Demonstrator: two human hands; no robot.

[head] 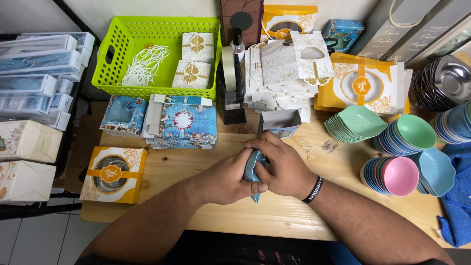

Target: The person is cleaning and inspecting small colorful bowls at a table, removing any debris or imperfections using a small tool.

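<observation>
Both my hands are closed around a small blue leaf-shaped dish (254, 172), held on edge over the middle of the wooden table (206, 162). My left hand (230, 179) wraps it from the left, fingers curled across its lower part with the thumb pressed near its bottom tip; my right hand (282, 167), with a black wristband (312, 190) at the wrist, covers it from the right and above, fingers folded over the top. Only a narrow strip of the dish shows between my palms. Just beyond my knuckles stands an open grey-lined small box (279, 122), apart from my hands. To the right lie stacks of green leaf dishes (355, 123) and nested bowls, a pink bowl (400, 175) nearest. To the left sit a yellow windowed gift box (113, 174) and a pile of blue floral flat boxes (184, 122), with a lime green basket (147, 54) behind them and a black tape dispenser (231, 83) beside it.
</observation>
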